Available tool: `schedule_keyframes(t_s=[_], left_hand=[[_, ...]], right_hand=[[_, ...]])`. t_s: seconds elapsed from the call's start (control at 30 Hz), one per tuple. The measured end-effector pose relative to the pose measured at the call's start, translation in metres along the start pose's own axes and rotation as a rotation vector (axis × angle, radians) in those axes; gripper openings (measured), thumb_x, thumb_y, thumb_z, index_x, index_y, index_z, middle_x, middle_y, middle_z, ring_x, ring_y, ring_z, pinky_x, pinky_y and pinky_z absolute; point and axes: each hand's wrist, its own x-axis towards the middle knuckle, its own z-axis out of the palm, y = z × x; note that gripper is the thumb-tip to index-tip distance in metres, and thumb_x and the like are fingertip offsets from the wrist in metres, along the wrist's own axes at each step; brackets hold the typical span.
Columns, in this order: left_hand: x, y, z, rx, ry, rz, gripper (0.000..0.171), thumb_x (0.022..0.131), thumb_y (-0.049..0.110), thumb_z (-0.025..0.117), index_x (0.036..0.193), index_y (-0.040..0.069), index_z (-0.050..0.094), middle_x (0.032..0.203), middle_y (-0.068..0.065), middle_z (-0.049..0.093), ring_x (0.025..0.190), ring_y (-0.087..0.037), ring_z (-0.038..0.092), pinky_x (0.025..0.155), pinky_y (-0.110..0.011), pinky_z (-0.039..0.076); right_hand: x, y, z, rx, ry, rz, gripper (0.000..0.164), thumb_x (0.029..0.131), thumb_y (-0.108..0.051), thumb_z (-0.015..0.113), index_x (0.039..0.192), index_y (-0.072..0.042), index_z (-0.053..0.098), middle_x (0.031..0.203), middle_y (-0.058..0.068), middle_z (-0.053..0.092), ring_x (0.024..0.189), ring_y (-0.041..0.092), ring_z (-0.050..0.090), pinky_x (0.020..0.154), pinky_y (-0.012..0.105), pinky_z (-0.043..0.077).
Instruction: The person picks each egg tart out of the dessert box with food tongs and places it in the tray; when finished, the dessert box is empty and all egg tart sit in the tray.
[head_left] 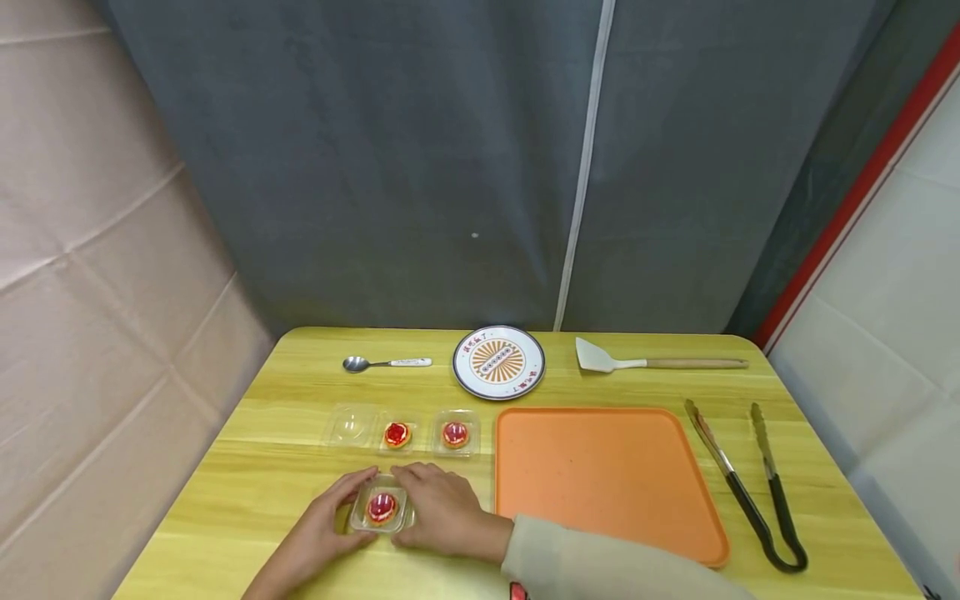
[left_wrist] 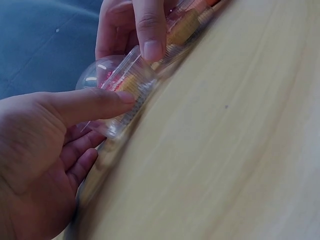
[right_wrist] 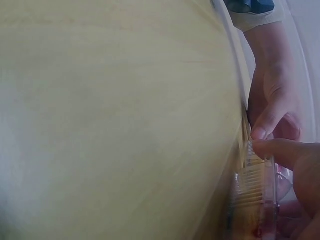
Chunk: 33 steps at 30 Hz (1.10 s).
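A clear plastic box with a domed lid (head_left: 382, 507) holds a small red-topped tart at the table's near side. On its left edge my left hand (head_left: 322, 525) grips it, thumb along the near side and fingers toward the far corner. From the right, my right hand (head_left: 446, 510) pinches the same box, its thumb (right_wrist: 280, 151) pressing the ribbed side wall. In the left wrist view the left thumb (left_wrist: 102, 106) lies across the box's side, and the dome (left_wrist: 95, 75) bulges above the tart. Part of the right fingers is hidden behind the box.
Behind the hands lie a clear lid (head_left: 350, 427), a tart in an open box (head_left: 397, 434) and a lidded tart box (head_left: 455, 433). An orange tray (head_left: 607, 483) is to the right, tongs (head_left: 738, 492) beyond it. A spoon (head_left: 386, 363), plate (head_left: 498, 363) and spatula (head_left: 660, 362) line the back.
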Motion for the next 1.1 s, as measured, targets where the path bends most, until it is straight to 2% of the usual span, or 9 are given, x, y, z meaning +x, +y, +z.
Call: schedule_keyframes(t_s=[0.17, 0.33, 0.67, 1.1], left_hand=[[-0.0001, -0.0017, -0.0006, -0.007, -0.017, -0.019, 0.086, 0.077, 0.031, 0.091, 0.152, 0.02, 0.05, 0.147, -0.004, 0.057, 0.126, -0.023, 0.059, 0.106, -0.034, 0.051], [0.0001, -0.0024, -0.0002, -0.016, -0.015, -0.034, 0.085, 0.077, 0.03, 0.091, 0.15, 0.02, 0.05, 0.144, -0.004, 0.059, 0.126, -0.025, 0.059, 0.106, -0.037, 0.051], [0.0013, -0.0001, 0.0035, -0.02, 0.017, -0.049, 0.083, 0.076, 0.03, 0.092, 0.147, 0.018, 0.053, 0.143, -0.003, 0.06, 0.122, -0.025, 0.06, 0.102, -0.032, 0.053], [0.0011, 0.0031, 0.0052, -0.004, 0.035, -0.039, 0.082, 0.076, 0.028, 0.092, 0.146, 0.016, 0.053, 0.14, 0.0, 0.061, 0.12, -0.022, 0.06, 0.101, -0.033, 0.053]], right_hand=[[-0.0013, -0.0007, 0.0013, 0.007, 0.018, 0.025, 0.093, 0.076, -0.057, 0.086, 0.152, -0.019, 0.05, 0.142, -0.009, 0.06, 0.127, 0.012, 0.057, 0.098, 0.035, 0.054], [-0.0024, -0.0015, 0.001, 0.047, 0.015, 0.051, 0.094, 0.076, -0.06, 0.085, 0.152, -0.018, 0.051, 0.145, -0.006, 0.06, 0.13, 0.015, 0.057, 0.103, 0.039, 0.053], [-0.0029, 0.0007, -0.0008, 0.05, 0.004, 0.027, 0.092, 0.078, -0.06, 0.082, 0.153, -0.016, 0.05, 0.147, -0.005, 0.059, 0.131, 0.017, 0.057, 0.105, 0.04, 0.052], [-0.0043, 0.0011, -0.0056, 0.052, -0.027, 0.003, 0.089, 0.084, -0.061, 0.075, 0.155, -0.015, 0.047, 0.148, -0.002, 0.058, 0.133, 0.018, 0.056, 0.106, 0.039, 0.052]])
